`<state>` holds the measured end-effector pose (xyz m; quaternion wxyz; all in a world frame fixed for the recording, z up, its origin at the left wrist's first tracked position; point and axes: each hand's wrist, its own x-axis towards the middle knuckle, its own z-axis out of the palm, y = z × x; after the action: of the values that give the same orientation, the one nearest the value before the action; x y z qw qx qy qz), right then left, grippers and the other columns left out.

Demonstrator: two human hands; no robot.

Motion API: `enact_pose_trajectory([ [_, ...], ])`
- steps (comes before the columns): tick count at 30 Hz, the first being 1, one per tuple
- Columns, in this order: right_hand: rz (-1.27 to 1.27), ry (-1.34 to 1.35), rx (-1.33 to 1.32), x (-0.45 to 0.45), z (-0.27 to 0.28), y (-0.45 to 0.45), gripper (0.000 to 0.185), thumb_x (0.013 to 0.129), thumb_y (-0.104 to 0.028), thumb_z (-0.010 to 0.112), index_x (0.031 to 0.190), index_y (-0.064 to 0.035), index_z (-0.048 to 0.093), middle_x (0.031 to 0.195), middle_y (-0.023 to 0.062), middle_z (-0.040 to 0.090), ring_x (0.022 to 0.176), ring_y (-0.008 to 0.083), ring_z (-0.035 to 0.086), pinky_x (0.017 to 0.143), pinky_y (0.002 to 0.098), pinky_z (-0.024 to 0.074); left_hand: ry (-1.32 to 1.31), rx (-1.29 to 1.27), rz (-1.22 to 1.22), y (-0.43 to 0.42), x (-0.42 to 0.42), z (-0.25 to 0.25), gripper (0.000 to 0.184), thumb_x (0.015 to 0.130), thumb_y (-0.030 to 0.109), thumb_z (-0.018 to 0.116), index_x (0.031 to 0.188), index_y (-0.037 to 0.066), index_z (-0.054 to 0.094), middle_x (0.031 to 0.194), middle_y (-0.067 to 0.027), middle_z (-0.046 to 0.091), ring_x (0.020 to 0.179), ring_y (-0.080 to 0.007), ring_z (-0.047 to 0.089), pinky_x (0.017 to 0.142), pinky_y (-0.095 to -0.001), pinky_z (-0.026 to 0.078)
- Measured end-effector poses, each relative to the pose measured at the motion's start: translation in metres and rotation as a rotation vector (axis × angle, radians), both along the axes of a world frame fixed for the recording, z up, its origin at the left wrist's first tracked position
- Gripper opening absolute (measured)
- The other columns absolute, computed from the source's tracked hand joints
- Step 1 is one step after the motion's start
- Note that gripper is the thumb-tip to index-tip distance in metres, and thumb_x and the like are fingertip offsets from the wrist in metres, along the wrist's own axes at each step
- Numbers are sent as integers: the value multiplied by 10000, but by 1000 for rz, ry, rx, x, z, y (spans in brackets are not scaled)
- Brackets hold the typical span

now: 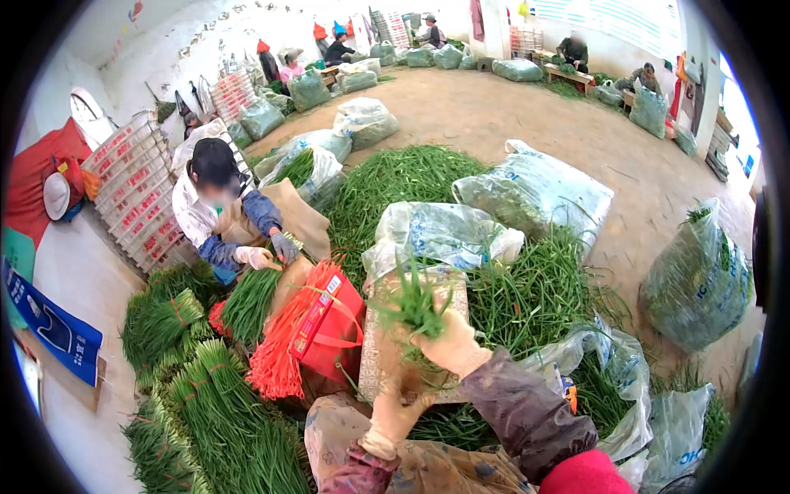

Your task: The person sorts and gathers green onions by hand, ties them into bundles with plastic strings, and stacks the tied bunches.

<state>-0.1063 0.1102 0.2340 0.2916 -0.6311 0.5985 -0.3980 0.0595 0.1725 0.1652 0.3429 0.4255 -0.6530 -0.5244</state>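
Observation:
My right hand (455,342), in a pale glove, is closed round a bunch of green stalks (411,306) above a patterned board (383,362). The stalks are blurred by motion. Nearer to me, my left hand (395,418), also gloved, is held low by the board's front edge with its fingers apart and nothing in them. Left of the board stands a red box (333,333) with a bundle of red-orange ties (284,354) over its side. A clear plastic bag (440,230) lies at the board's far edge.
Loose green stalks (527,317) are heaped right of the board. Tied bundles (222,412) lie at the left. A co-worker (216,193) sits at the left, gloved hands on stalks. Filled bags (695,284) stand at the right; other people sit along the far wall.

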Motion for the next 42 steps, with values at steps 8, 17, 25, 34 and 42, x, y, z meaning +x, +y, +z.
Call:
enact_pose_trajectory([
  [8,-19,-217,-217,22,-44,40,331,695,-231,691,1000,-117,632,959,116,651,918,340,610,795,405,490,1047,999,-615,49,-5,-89,720,883,523,570,1344,-3,400,1299,-158,516,1102,-269,544,984,-417,408],
  [17,463,67,-635,27,-3,141,293,689,-249,673,922,-91,592,958,58,600,996,281,590,857,417,459,1048,1215,-331,43,2,-7,577,892,386,608,1330,45,446,1177,-125,577,1009,-233,554,872,-350,463],
  [25,696,267,-562,20,-9,184,396,630,-115,666,1020,-111,597,1046,67,570,1100,267,529,1008,429,387,921,1152,-346,39,14,-12,613,856,335,674,1351,60,439,1018,-125,601,771,-173,524,675,-275,469],
  [34,464,-1428,702,11,-73,174,631,911,-407,586,1386,-64,352,1257,85,513,1122,222,509,929,400,428,651,866,-478,40,49,15,475,851,245,666,1157,-77,498,895,-46,537,587,-79,397,521,-247,338],
  [42,-168,-1839,294,-11,-127,102,818,853,-731,377,1426,-146,364,1328,105,517,1213,269,481,995,511,403,292,1112,-650,69,85,24,533,804,204,716,1225,-42,502,1097,-214,613,563,-116,482,501,-250,394],
])
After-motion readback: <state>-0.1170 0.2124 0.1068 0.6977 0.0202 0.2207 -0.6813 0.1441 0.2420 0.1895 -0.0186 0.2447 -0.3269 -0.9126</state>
